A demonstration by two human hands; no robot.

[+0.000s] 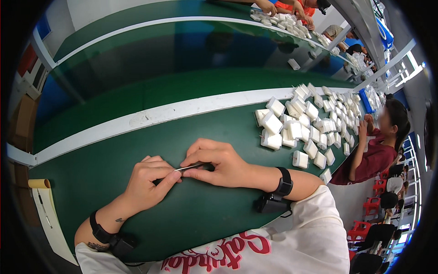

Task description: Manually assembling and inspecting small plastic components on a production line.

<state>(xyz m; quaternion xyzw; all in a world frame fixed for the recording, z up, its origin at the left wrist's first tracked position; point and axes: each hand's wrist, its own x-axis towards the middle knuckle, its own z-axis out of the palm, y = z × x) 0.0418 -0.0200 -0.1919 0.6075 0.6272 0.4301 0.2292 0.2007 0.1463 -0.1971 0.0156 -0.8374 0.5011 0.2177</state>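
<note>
My left hand (pixel 148 181) and my right hand (pixel 223 164) meet above the green table (pixel 196 214). Between them is a slim, dark metal tool (pixel 192 166), pinched by the fingers of both. It looks like tweezers, though the fingers cover much of it and its exact kind is unclear. To the right of my hands lie many small white blocks (pixel 272 123) in clear casings, heaped loosely on the table.
A yellow-white notepad (pixel 48 214) with a pen (pixel 44 208) lies at the left edge. A white rail (pixel 150 116) crosses beyond my hands, with a dark conveyor surface (pixel 182 59) behind it. A person in a maroon shirt (pixel 376 153) works at the right.
</note>
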